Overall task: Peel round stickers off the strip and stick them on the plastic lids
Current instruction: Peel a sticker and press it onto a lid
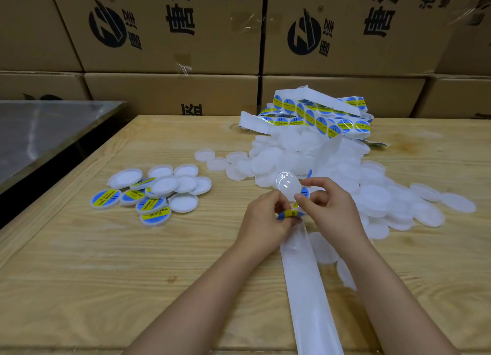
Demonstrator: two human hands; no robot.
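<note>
My left hand (265,217) and my right hand (328,204) meet over the middle of the wooden table (106,275). Together they pinch the white backing strip (305,280) where a blue-and-yellow round sticker (289,213) curls up at the strip's fold. My right fingertips grip a second sticker (305,192) partly lifted off the strip. The bare strip runs from my hands down to the near edge. A tangled heap of sticker strip (316,115) lies at the back on a big pile of plain white lids (345,179). A smaller group of lids, some stickered (156,192), lies left.
Stacked cardboard boxes (172,35) with black print wall off the back of the table. A grey metal surface (39,134) adjoins the table's left side, lower down. Loose lids (321,245) lie under my right forearm.
</note>
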